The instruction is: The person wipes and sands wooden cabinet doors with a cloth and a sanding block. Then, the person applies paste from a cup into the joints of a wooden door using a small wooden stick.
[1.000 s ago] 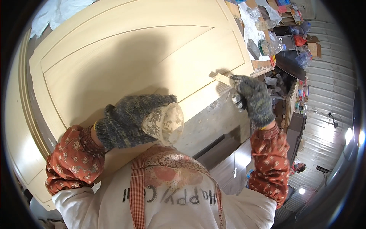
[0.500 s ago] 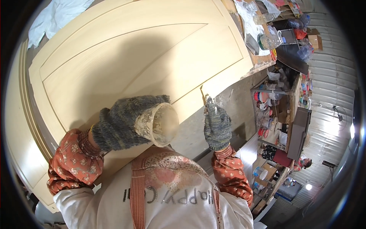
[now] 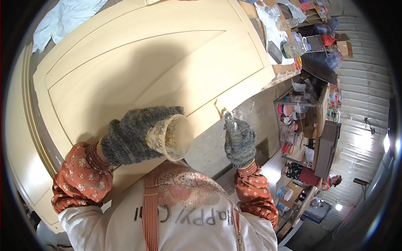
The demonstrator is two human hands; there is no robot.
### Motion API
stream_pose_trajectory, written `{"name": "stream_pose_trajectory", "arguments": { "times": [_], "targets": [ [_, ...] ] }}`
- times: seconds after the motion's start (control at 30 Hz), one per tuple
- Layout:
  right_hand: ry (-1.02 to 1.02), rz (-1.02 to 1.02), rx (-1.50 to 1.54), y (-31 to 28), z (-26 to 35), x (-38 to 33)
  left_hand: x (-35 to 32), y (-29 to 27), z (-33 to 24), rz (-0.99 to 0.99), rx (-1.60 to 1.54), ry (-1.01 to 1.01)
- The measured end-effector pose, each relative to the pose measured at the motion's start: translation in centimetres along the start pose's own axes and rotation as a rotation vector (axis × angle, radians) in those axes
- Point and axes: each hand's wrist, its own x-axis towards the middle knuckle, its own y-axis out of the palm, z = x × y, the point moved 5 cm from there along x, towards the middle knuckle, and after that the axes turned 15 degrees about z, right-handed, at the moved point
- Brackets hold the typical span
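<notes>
My left hand (image 3: pixel 136 136), in a dark grey knit glove, is closed round a translucent plastic cup (image 3: pixel 178 138). The cup tilts with its mouth to the right, and pale, dried-looking smears coat its side. My right hand (image 3: pixel 240 142), gloved the same way, grips a small putty knife (image 3: pixel 219 108) between the fingers; its handle is mostly hidden. The blade end lies over the right edge of a cream panelled door (image 3: pixel 104 62), by a groove; whether it touches, I cannot tell. White smears mark the right glove's fingertips.
Another cream moulded panel (image 3: pixel 21 138) stands at the left. White cloth or plastic (image 3: pixel 63 21) lies at the upper left. Bottles and a dark box (image 3: pixel 274 52) sit beyond the door. Shelves (image 3: pixel 293 104) with tubs line the right, where another person (image 3: pixel 335 180) is farther off.
The putty knife and my right hand have shifted slightly down, and the blade now shows broader. The cup has turned a little and moved slightly left. My left hand stays closed on it.
</notes>
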Motion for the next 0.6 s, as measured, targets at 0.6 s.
{"name": "stream_pose_trajectory", "arguments": {
  "times": [0.6],
  "targets": [
    [0.084,-0.003,0.036,0.6,-1.0,0.3,-0.2,0.1,-0.1,0.036,0.038,-0.04]
  ]
}}
